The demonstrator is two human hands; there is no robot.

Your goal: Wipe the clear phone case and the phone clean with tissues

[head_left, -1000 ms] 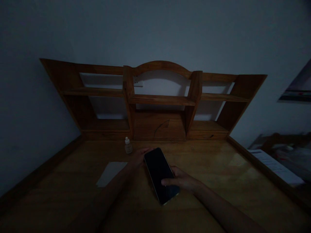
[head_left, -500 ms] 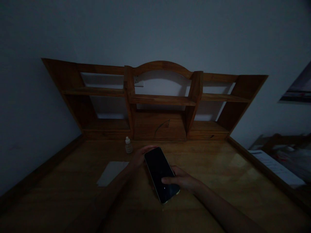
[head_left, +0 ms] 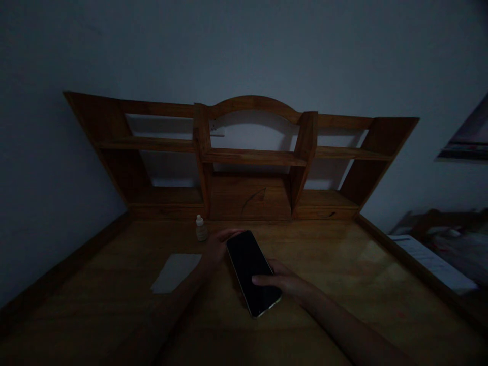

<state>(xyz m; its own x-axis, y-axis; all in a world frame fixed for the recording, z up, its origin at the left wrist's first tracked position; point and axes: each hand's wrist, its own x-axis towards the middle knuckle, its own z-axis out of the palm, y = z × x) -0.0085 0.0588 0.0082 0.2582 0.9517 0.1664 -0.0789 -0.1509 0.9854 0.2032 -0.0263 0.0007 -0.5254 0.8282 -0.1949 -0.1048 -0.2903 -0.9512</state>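
A black smartphone (head_left: 251, 272) with a dark screen is held over the wooden desk (head_left: 335, 274), tilted from upper left to lower right. My left hand (head_left: 216, 249) grips its top-left edge. My right hand (head_left: 285, 282) holds its lower right side, thumb lying across the screen. A small pale dropper bottle (head_left: 201, 229) stands just left of my left hand. A white rectangular sheet (head_left: 176, 272) lies flat on the desk further left.
The room is dim. A wooden hutch (head_left: 251, 157) with bare shelves stands at the back of the desk against the wall. A raised wooden rim runs along the desk's sides. Papers (head_left: 430, 262) and clutter lie beyond the right edge.
The phone and both hands have barely shifted; my right thumb slid slightly on the screen.
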